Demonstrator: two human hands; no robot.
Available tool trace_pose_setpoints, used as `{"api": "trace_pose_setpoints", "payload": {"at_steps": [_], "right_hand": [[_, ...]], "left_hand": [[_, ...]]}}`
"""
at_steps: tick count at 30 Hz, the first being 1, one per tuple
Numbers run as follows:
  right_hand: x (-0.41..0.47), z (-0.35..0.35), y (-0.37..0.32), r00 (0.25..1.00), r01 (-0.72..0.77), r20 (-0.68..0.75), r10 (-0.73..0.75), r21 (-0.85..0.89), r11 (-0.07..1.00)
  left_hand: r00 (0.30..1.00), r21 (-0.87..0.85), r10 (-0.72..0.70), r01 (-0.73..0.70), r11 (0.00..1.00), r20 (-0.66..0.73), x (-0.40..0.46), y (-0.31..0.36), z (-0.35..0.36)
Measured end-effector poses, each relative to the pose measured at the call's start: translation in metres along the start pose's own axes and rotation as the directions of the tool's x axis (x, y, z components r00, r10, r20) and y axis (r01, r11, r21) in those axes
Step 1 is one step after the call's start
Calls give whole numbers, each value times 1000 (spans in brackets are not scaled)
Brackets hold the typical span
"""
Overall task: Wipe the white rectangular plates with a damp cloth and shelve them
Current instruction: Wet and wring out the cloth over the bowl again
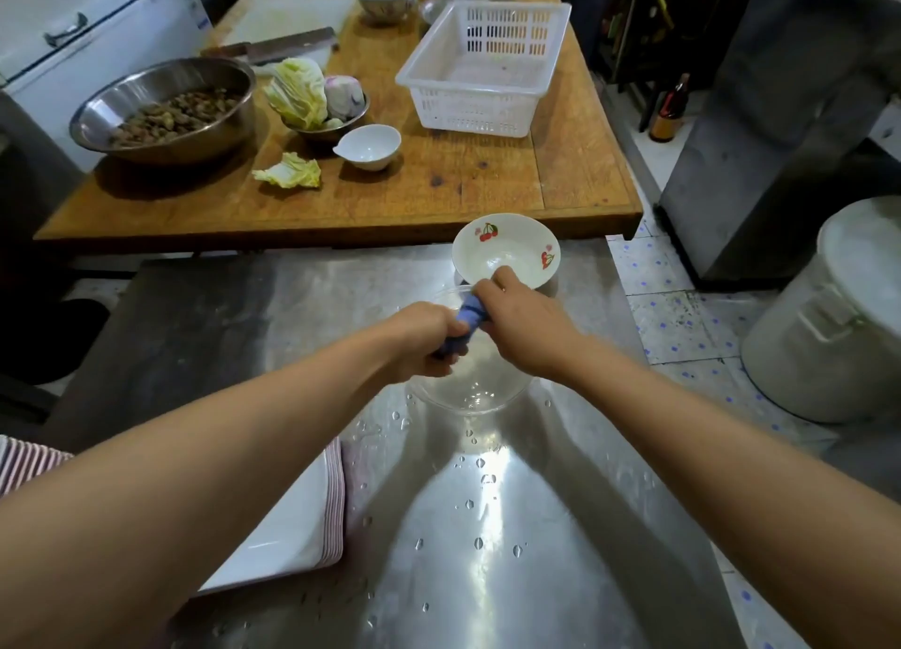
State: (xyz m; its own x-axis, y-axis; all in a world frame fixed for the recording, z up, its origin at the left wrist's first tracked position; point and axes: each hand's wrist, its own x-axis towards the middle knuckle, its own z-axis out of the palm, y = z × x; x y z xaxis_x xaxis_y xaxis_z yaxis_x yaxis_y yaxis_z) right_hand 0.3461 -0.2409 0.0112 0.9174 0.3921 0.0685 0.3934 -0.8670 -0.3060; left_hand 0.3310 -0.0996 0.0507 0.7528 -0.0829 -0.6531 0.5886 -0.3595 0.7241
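Left hand (423, 337) and right hand (520, 321) grip the blue cloth (469, 318), fingers curled round it, above the clear bowl (470, 395); white plate (287, 526) lies left of the bowl.

Working kitchen: steel counter (487, 526), wooden prep table (487, 185), cleaver (287, 46), cabbage (297, 92), large lidded pot (829, 317).

Bare steel tabletop (487, 526), dotted with water drops, lies open between the two forearms and out to the near right. Ahead, a clear glass bowl (468, 390) sits under both hands, with a cherry-printed bowl (507, 251) just beyond it, blocking the straight line forward. On the near left, a white rectangular plate (287, 526) on a striped cloth (334, 502) takes up that side. The wooden tabletop (439, 195) beyond has free board along its near edge; a white basket (482, 70) stands further back.
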Motion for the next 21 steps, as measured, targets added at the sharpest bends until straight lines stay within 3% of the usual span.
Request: {"api": "trace_pose_setpoints", "payload": {"at_steps": [4, 7, 9, 11, 14, 17, 21], "right_hand": [[-5, -7, 0, 982, -139, 147, 116, 161, 977], [-18, -19, -1, 967, -250, 154, 204, 402, 881], [-27, -29, -4, 943, -332, 192, 271, 553, 764], [-35, -37, -7, 914, -399, 263, 308, 718, 570], [-49, -47, -11, 869, -465, 367, 333, 835, 293], [-66, -54, -17, 867, -393, 344, 361, 917, 71], [-93, -66, -44, 914, -236, 194, 357, 969, 77]], "left_hand": [[998, -15, -6, 5, 1000, -67, 1, -7, 4], [996, -131, 17, -29, 991, -93, -5, -9, 2], [994, -237, 17, -41, 971, -104, -14, -10, 3], [991, -317, 37, -77, 945, -131, -22, -13, 5], [989, -387, 78, -120, 914, -123, -40, -15, 8], [996, -526, 90, -82, 846, -12, -62, -22, 9], [979, -696, 63, 93, 712, 195, -95, -36, 5]]}}
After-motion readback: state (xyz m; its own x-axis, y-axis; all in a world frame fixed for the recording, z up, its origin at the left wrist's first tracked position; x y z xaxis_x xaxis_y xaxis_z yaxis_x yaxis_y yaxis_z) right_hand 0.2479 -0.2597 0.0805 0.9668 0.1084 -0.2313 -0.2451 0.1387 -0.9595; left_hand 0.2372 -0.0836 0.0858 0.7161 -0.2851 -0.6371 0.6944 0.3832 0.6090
